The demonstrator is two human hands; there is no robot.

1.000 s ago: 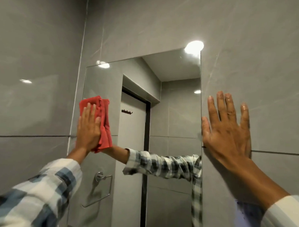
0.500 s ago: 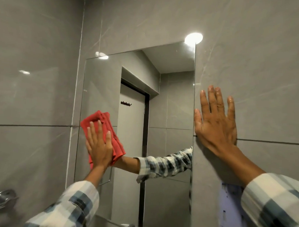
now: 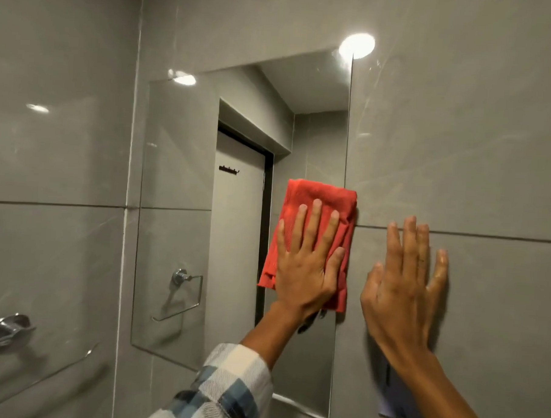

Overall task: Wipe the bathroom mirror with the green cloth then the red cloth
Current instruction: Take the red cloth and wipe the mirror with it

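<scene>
A frameless mirror (image 3: 179, 204) is fixed to the grey tiled wall. My left hand (image 3: 306, 260) lies flat on the folded red cloth (image 3: 319, 198) and presses it against the mirror's right edge, about mid-height. The cloth overlaps slightly onto the wall tile. My right hand (image 3: 403, 277) rests flat on the wall just right of the mirror, fingers spread and pointing up, holding nothing. No green cloth is in view.
A chrome towel bar (image 3: 7, 329) is mounted on the left wall, low down. The mirror reflects a door, a hook rail and a towel ring. A pale paper or socket (image 3: 386, 400) sits on the wall under my right forearm. A ceiling light glares at the mirror's top right corner (image 3: 357, 46).
My left hand has swept the red cloth from the mirror's left side across to its right edge. My right hand has stayed flat on the wall, now lower in view.
</scene>
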